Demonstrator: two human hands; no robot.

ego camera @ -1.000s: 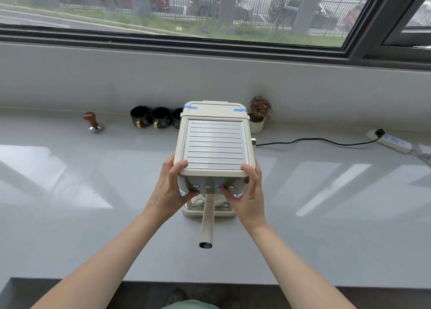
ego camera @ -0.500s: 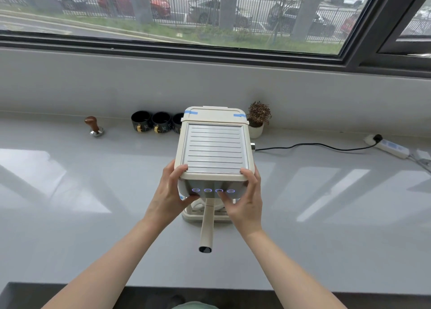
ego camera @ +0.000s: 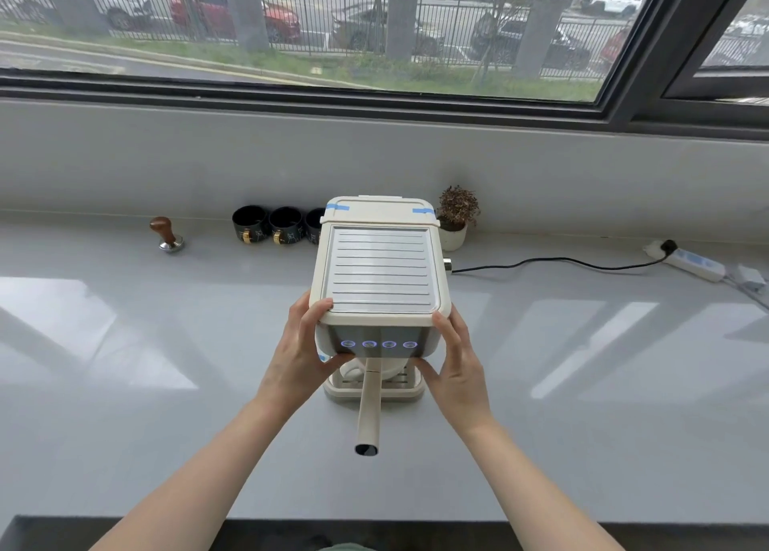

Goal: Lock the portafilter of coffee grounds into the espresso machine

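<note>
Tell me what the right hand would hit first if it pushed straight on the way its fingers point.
The right hand points inward and away, and its fingertips already rest against the espresso machine at its front right corner. So it would meet the machine body at once; depth is hard to judge from above.

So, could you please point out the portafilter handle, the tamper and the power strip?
portafilter handle (ego camera: 369, 409): head view, middle of the shaft.
tamper (ego camera: 166, 234): head view, wooden grip.
power strip (ego camera: 694, 264): head view, white body.
</note>
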